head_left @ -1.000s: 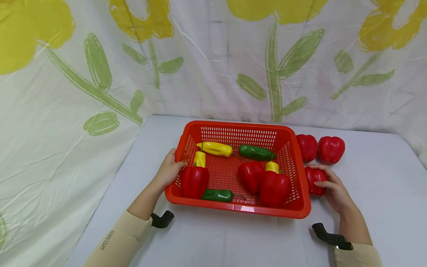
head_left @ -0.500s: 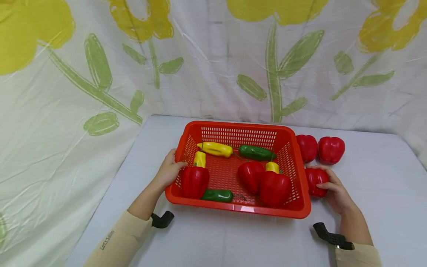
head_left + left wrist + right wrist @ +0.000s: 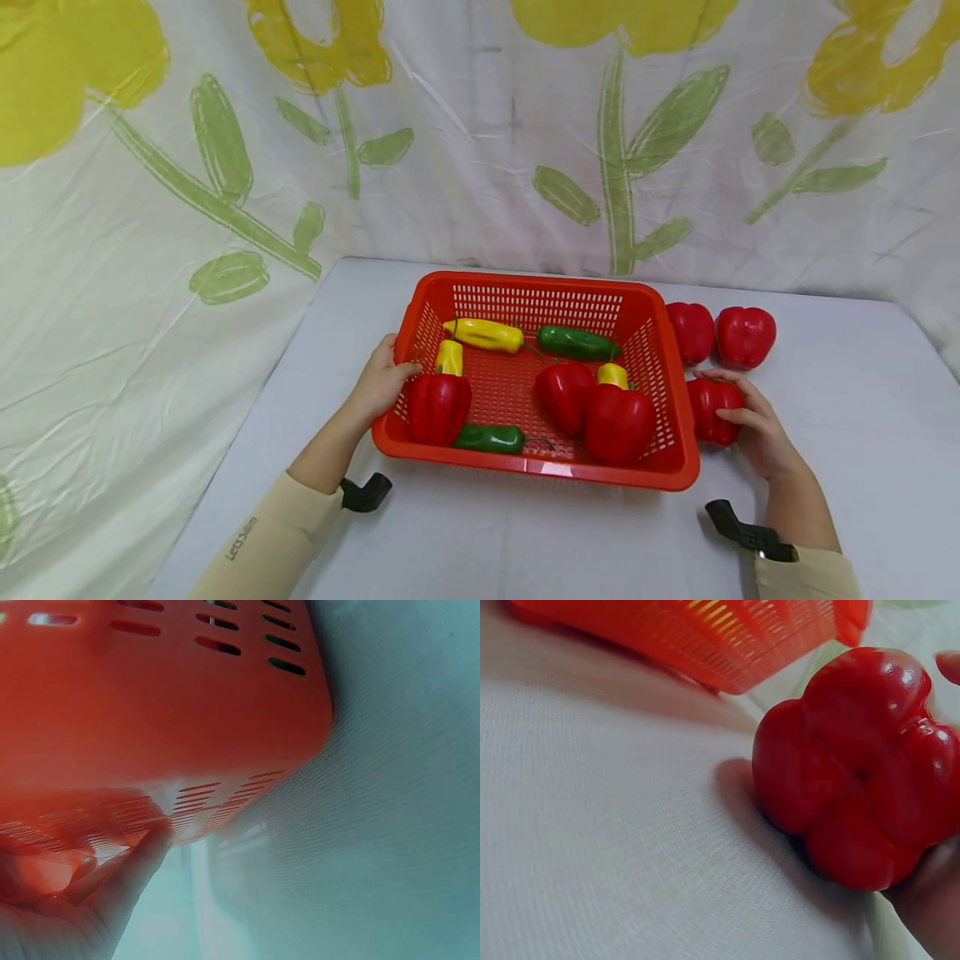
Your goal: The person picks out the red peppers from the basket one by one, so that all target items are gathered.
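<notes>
Holds glossy red lobed bell pepper (image 3: 855, 772) in right hand (image 3: 767, 440), grips slotted red plastic basket (image 3: 465, 457) with left hand (image 3: 377, 385); could drop pepper by gripping its slick surface too loosely.

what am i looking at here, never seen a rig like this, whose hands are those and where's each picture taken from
There's no machine in these: each grip is simply a person's bare hand. The wide picture comes from a camera worn on the head, looking forward and down. The two close-ups come from cameras worn on the left and right wrists.

On the white-covered table stands a red basket containing three red peppers, three yellow ones, two of them partly hidden, and two green ones. Two more red peppers sit to the basket's right.

The left grip holds the basket's left side. The right grip is around another red pepper, outside the basket's right side.
</notes>
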A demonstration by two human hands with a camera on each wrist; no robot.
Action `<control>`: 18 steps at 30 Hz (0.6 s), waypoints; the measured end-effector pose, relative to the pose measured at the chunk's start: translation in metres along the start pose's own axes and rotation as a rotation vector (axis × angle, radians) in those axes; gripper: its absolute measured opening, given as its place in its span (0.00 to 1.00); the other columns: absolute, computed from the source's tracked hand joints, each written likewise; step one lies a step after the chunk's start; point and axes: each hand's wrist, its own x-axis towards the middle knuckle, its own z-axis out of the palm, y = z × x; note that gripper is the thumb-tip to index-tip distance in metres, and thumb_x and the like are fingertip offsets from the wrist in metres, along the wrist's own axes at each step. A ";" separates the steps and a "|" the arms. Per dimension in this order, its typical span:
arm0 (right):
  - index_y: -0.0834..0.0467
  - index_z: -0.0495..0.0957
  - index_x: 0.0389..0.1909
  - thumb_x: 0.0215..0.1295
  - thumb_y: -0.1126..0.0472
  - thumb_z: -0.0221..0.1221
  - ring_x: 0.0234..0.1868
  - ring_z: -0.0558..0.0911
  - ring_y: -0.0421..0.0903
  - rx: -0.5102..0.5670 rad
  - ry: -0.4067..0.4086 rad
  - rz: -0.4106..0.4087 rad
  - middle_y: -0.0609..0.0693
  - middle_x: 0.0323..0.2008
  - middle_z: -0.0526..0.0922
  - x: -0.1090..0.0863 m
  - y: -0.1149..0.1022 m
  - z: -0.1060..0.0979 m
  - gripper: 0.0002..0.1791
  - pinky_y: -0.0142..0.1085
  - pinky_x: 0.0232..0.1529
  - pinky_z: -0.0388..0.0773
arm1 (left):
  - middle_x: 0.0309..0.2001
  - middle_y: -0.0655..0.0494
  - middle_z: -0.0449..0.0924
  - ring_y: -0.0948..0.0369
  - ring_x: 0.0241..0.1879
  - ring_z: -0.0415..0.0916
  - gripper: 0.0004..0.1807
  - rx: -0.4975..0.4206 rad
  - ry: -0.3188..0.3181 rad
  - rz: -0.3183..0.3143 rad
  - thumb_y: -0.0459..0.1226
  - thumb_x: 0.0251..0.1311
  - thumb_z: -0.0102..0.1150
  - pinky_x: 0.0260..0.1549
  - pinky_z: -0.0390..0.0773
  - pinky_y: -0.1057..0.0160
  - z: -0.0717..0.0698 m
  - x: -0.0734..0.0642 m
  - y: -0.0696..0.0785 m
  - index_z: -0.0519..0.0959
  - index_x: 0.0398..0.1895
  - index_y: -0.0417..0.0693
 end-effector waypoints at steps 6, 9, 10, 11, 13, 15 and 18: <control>0.56 0.61 0.63 0.60 0.73 0.43 0.56 0.68 0.35 -0.004 0.022 -0.011 0.39 0.58 0.70 0.000 0.000 0.000 0.28 0.29 0.43 0.80 | 0.57 0.36 0.68 0.50 0.49 0.74 0.23 0.013 0.002 0.015 0.30 0.63 0.43 0.42 0.82 0.55 0.000 -0.001 0.001 0.56 0.62 0.36; 0.57 0.61 0.64 0.60 0.73 0.43 0.56 0.68 0.36 -0.003 0.026 -0.017 0.40 0.58 0.70 0.001 0.002 0.000 0.28 0.29 0.43 0.80 | 0.57 0.36 0.68 0.49 0.49 0.74 0.24 0.018 0.005 0.019 0.30 0.63 0.43 0.43 0.82 0.55 0.000 -0.001 0.001 0.56 0.62 0.36; 0.57 0.61 0.64 0.60 0.73 0.43 0.56 0.68 0.36 -0.003 0.029 -0.016 0.41 0.58 0.70 0.001 0.003 0.000 0.28 0.29 0.43 0.80 | 0.57 0.37 0.68 0.49 0.49 0.74 0.24 0.017 0.005 0.018 0.30 0.63 0.43 0.43 0.82 0.54 0.000 -0.001 0.001 0.56 0.62 0.36; 0.57 0.61 0.64 0.60 0.73 0.44 0.57 0.68 0.36 -0.002 0.032 -0.015 0.41 0.58 0.70 0.001 0.004 0.000 0.29 0.29 0.43 0.80 | 0.57 0.37 0.68 0.49 0.49 0.74 0.24 0.017 0.006 0.017 0.30 0.63 0.43 0.43 0.82 0.54 0.001 -0.001 0.001 0.56 0.62 0.36; 0.57 0.61 0.64 0.60 0.73 0.44 0.57 0.67 0.36 -0.001 0.033 -0.011 0.41 0.59 0.69 0.001 0.005 0.001 0.29 0.29 0.43 0.80 | 0.57 0.37 0.69 0.49 0.49 0.74 0.24 0.014 0.008 0.011 0.31 0.63 0.43 0.42 0.82 0.54 0.001 -0.001 0.001 0.56 0.62 0.37; 0.56 0.61 0.64 0.60 0.73 0.44 0.57 0.67 0.36 0.004 0.026 -0.007 0.40 0.59 0.69 0.002 0.006 0.001 0.29 0.29 0.43 0.80 | 0.57 0.37 0.69 0.49 0.49 0.75 0.24 0.017 0.008 0.011 0.31 0.63 0.43 0.42 0.82 0.54 0.001 0.000 0.001 0.56 0.62 0.37; 0.58 0.61 0.64 0.59 0.74 0.43 0.56 0.68 0.36 0.016 0.003 -0.018 0.41 0.58 0.70 0.003 0.008 0.001 0.29 0.30 0.43 0.80 | 0.57 0.37 0.69 0.49 0.49 0.75 0.23 0.019 0.011 0.010 0.31 0.63 0.43 0.42 0.82 0.53 0.000 0.000 0.000 0.56 0.62 0.37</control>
